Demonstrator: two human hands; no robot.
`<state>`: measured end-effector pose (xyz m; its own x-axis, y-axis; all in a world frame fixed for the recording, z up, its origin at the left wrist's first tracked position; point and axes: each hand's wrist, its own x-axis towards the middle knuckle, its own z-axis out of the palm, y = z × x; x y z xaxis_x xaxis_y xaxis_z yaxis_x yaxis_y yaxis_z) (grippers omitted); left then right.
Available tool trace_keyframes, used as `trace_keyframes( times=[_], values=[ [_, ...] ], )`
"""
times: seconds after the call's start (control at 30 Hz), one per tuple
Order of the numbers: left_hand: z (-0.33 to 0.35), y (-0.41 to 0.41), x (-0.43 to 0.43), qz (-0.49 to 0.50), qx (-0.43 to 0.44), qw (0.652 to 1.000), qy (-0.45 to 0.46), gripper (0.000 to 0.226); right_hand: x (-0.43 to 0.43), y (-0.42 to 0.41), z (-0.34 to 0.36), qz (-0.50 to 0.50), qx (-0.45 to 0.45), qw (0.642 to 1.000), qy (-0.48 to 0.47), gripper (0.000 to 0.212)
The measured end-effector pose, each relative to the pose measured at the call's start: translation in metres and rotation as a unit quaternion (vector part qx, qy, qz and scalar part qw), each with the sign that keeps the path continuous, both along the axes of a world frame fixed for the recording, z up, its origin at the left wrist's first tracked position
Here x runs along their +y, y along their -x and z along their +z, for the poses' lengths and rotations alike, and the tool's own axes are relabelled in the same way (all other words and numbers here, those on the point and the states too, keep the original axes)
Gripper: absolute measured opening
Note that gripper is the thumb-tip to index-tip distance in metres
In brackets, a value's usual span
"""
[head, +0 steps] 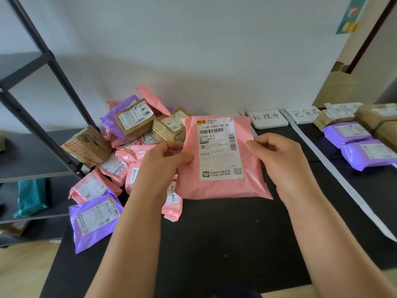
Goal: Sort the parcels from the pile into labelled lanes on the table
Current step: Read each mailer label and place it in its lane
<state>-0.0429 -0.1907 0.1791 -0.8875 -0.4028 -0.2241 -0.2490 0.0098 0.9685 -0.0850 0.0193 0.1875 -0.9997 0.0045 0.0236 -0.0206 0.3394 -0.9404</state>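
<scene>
I hold a pink mailer parcel (221,186) upright above the black table (214,244), its white shipping label facing me. My left hand (165,162) pinches its left edge and my right hand (277,155) grips its right edge. The pile (129,147) of pink and purple mailers and brown boxes lies at the left of the table. White lane labels (267,118) with handwriting stand along the back edge. A second label (303,114) sits to its right. In the right lane lie purple mailers (361,145) and brown boxes (378,119).
A white paper strip (335,173) runs diagonally across the table as a lane divider. A dark metal shelf rack (32,147) stands at the left, with a teal bag (30,198) on a lower shelf. A wall closes off the back.
</scene>
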Motion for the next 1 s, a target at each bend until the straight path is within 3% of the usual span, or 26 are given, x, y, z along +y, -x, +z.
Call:
trace_keyframes(
  times=[0.1,0.3,0.37,0.6,0.7,0.87,1.0],
  values=[
    [0.001,0.0,0.005,0.01,0.008,0.999,0.032,0.025,0.002,0.0,-0.005,0.031,0.007,0.999,0.006,0.007],
    [0.005,-0.003,0.019,0.049,0.06,0.995,0.055,0.012,0.003,-0.001,-0.012,0.062,0.026,0.997,-0.026,0.011],
    [0.004,-0.003,0.019,0.055,0.062,0.993,0.085,0.005,0.004,0.0,-0.014,0.059,0.037,0.997,-0.036,0.012],
    [0.0,-0.004,0.022,0.048,0.085,0.989,0.111,0.019,0.008,0.002,-0.018,0.042,0.059,0.996,-0.048,0.015],
    [-0.003,-0.002,0.023,0.043,0.075,0.987,0.135,0.011,0.009,0.003,-0.018,0.004,0.078,0.996,-0.037,0.017],
    [-0.008,0.001,0.031,0.025,0.052,0.981,0.185,0.012,0.012,0.004,-0.02,-0.024,0.228,0.967,-0.106,0.043],
    [-0.012,0.004,0.045,-0.004,0.046,0.97,0.239,0.006,0.012,0.006,-0.028,0.04,0.299,0.934,-0.189,0.044]
  ],
)
